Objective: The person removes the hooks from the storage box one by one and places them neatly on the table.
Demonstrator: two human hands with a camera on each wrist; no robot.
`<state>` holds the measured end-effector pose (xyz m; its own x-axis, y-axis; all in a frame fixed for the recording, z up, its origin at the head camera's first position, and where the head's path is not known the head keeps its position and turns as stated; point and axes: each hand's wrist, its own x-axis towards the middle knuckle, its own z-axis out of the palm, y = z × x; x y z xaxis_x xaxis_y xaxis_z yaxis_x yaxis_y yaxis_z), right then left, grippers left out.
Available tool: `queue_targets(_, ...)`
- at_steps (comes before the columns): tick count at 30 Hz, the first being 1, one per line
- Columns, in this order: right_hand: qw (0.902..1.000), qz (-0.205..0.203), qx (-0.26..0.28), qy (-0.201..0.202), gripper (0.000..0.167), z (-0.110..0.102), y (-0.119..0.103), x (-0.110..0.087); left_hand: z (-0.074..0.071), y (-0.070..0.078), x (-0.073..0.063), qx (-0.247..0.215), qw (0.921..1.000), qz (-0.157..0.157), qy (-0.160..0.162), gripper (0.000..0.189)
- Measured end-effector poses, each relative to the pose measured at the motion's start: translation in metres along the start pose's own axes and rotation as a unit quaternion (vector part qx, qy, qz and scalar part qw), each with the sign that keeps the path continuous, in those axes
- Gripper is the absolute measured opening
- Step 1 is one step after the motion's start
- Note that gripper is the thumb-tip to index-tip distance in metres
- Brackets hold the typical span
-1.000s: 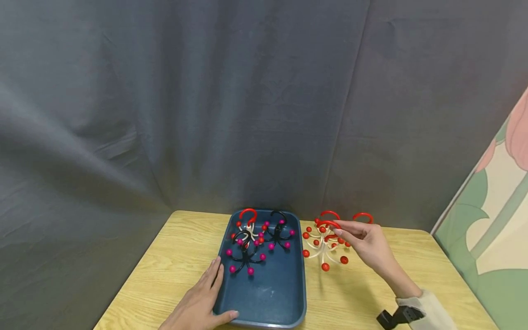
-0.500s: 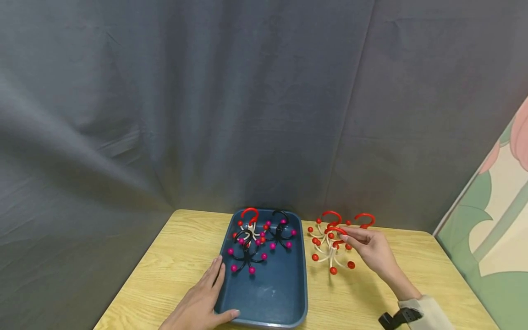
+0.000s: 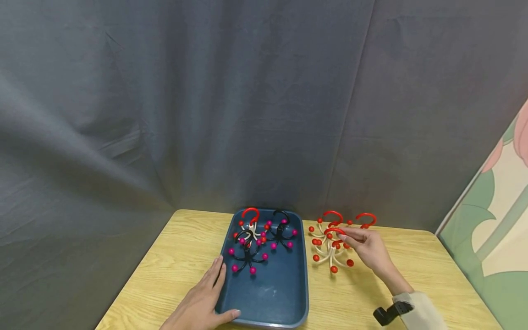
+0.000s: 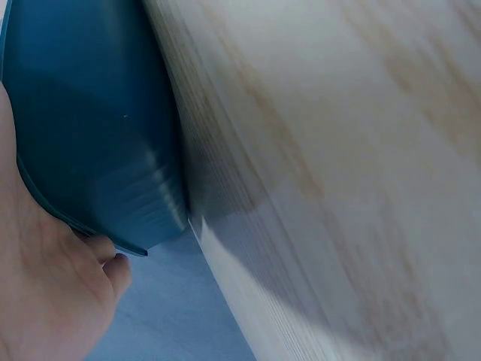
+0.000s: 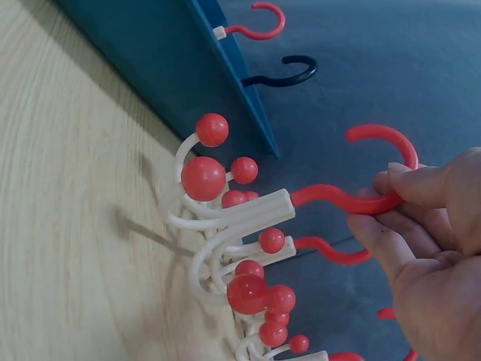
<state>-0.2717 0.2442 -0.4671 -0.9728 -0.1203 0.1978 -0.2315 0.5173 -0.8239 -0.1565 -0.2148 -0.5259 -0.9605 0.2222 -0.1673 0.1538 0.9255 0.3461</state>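
Observation:
At the right, my right hand (image 3: 369,250) pinches the red hook of a white multi-arm hook hanger (image 3: 332,252) with red ball tips. In the right wrist view, thumb and fingertips grip this red hook (image 5: 353,201), and its white arms are at or close to the tabletop; contact is hard to tell. My left hand (image 3: 200,293) rests along the left rim of a dark blue tray (image 3: 270,300), fingers straight, thumb over the near edge. Inside the tray stand two black hangers with pink balls, a front one (image 3: 247,259) and a back one (image 3: 281,231), plus a white-and-red hanger (image 3: 252,227).
Behind the held hanger stand two more white hangers with red hooks, one at the back (image 3: 333,217) and one further right (image 3: 366,219), partly hidden by my hand. A grey curtain (image 3: 255,114) borders the wooden table (image 3: 165,256) at the back.
My right hand has lowered the white-and-red hanger and shifted it slightly right, beside the tray, still pinching its hook. My left hand stays at the tray's rim.

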Motion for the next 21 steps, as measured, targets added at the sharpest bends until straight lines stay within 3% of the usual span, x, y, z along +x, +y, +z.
queue_targets(13, 0.9999, -0.009, 0.014, 0.004, 0.031, 0.006, 0.013, 0.007, 0.000, -0.001, 0.000, -0.002, 1.0000, -0.002, -0.002, 0.130)
queue_targets(21, 0.9997, 0.025, 0.003, 0.003, 0.034, 0.008, 0.013, 0.006, 0.001, 0.000, 0.000, 0.004, 1.0000, -0.002, 0.000, 0.130)
